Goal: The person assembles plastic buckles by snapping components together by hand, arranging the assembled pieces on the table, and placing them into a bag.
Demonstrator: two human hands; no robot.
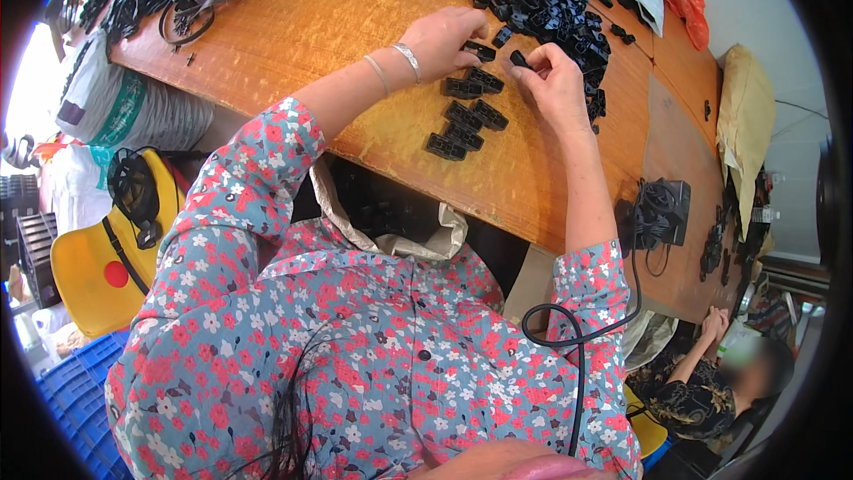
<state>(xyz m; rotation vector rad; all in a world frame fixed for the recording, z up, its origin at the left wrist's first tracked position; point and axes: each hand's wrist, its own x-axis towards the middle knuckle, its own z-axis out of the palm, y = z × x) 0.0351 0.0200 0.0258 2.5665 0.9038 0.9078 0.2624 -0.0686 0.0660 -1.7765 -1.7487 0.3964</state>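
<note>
My left hand [447, 43], with bangles at its wrist, pinches a small black plastic piece [481, 51] between thumb and fingers above the wooden table [373, 129]. Just to the right, my right hand [558, 87] grips another small black piece [520, 59] by its end. Between and below the hands, several black rectangular pieces with hollowed tops [464, 127] lie in short, uneven rows. Beyond my right hand spreads a large heap of similar black pieces [542, 2]. Their exact kind cannot be made out.
Below the table's near edge, an open pale sack [449, 236] holds dark contents. A black box with coiled cable [662, 212] sits at the right. Dark straps [200, 0] lie far left. A yellow chair [98, 267] stands left; another person [702, 391] sits lower right.
</note>
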